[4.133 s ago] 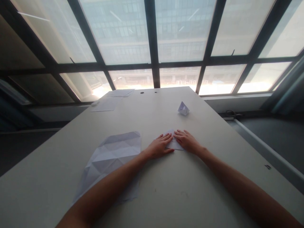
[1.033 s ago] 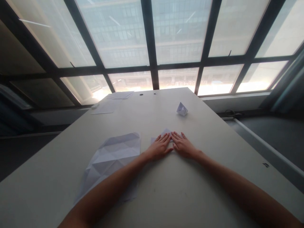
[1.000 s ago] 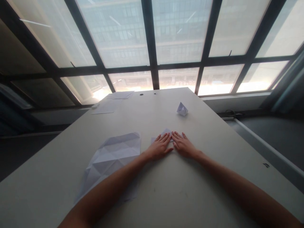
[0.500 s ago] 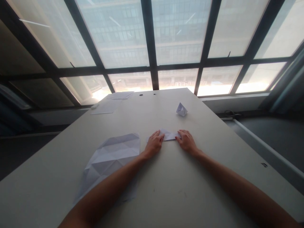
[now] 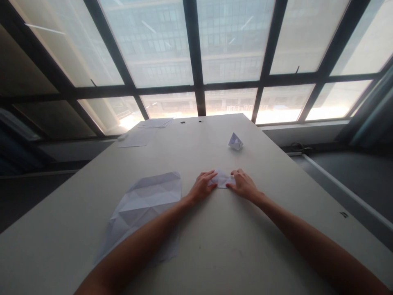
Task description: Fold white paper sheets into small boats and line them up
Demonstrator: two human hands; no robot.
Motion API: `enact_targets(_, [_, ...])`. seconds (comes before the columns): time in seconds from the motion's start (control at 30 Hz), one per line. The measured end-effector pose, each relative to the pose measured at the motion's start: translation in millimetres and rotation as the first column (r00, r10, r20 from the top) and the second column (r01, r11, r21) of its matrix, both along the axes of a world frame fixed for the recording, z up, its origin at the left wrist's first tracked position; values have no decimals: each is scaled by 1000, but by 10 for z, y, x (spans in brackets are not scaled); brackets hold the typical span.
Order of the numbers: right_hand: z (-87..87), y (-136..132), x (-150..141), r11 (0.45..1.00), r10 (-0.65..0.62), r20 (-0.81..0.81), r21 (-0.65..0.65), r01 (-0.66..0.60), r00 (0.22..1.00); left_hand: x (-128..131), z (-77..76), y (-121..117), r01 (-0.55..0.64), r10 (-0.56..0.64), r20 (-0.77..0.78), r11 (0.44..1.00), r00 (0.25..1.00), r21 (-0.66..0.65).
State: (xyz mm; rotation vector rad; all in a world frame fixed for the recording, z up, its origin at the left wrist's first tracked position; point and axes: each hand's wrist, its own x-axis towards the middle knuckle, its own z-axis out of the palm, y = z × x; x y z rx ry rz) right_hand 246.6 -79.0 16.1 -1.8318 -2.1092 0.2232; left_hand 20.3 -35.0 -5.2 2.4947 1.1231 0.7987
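A small folded piece of white paper (image 5: 222, 180) lies on the white table (image 5: 215, 225) between my two hands. My left hand (image 5: 202, 185) grips its left side, with thumb and fingers bent over the edge. At the right side, my right hand (image 5: 242, 183) has its thumb on the near corner and its fingers curled above the paper. Parts of the paper's two ends are hidden under the fingers. Beyond my right hand stands a small folded paper boat (image 5: 235, 141). Beside my left forearm lies a large creased sheet of paper (image 5: 150, 192), partly covered by that arm.
Several flat sheets of paper (image 5: 156, 122) lie at the table's far left corner, with another sheet (image 5: 133, 140) nearer. A small dark mark (image 5: 344, 214) is near the right edge. Large framed windows (image 5: 231, 41) rise behind the table.
My hands lay flat and close together, pressing the paper. They have since moved apart to its two ends, fingers bent, and more of the folded paper shows. The boat and large sheet stay put.
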Motion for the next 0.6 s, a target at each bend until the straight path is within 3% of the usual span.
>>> enact_targets(0.13, [9,35,3,993,-52,-65,-108,45,997,3,16,0,5,-4,39,1000,999,-23])
enact_targets(0.27, [-37,83,22,988,-96,-169,-135,73,981,18,60,-25,-45,46,21,998,999,-39])
enact_targets(0.47, [-126,123,60,998,30,-408,67,-2,912,35,105,-43,-209,208,-42,977,977,-45])
enact_targets(0.6, [-153,119,68,972,153,-518,235,-33,842,11,128,-33,-197,202,83,978,976,-69])
